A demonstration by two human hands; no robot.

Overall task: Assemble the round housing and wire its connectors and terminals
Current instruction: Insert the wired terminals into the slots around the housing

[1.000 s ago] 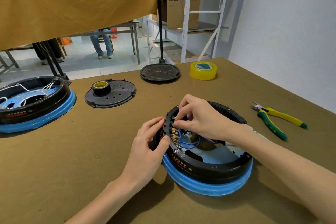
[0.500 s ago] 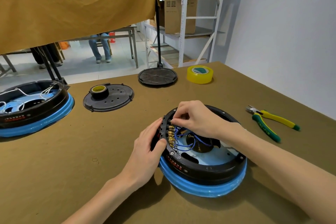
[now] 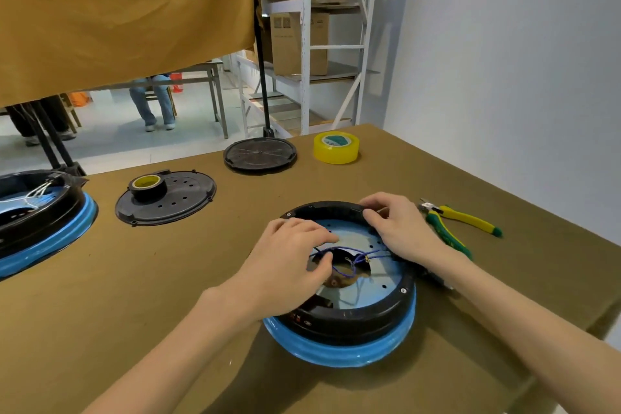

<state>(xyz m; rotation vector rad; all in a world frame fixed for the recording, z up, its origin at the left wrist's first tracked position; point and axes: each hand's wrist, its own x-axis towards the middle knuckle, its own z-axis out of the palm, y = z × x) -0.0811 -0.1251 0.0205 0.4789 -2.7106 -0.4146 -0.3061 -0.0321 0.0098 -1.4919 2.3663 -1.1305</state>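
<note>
At the far left edge of the table [image 3: 100, 296], a second round housing [image 3: 37, 212] with a blue base is seen, with white wires lying inside it. Just to its right a black perforated cover [image 3: 174, 202] lies flat, and a small roll of yellow tape [image 3: 147, 185] is set on it. Farther back a second black disc [image 3: 260, 155] is placed, with a larger yellow tape roll [image 3: 336, 147] beside it to the right.

The round housing [image 3: 346, 316] being worked on is set near the front middle of the table, its black ring seated on a blue base. The left hand [image 3: 289, 265] is laid over the housing's left rim, its fingers curled and pinching the blue wires [image 3: 349, 257] that run across the opening. The right hand [image 3: 400, 228] is held apart from it at the far right rim, which is gripped by curled fingers.

Yellow-and-green pliers [image 3: 460, 223] are left just right of the housing.
</note>
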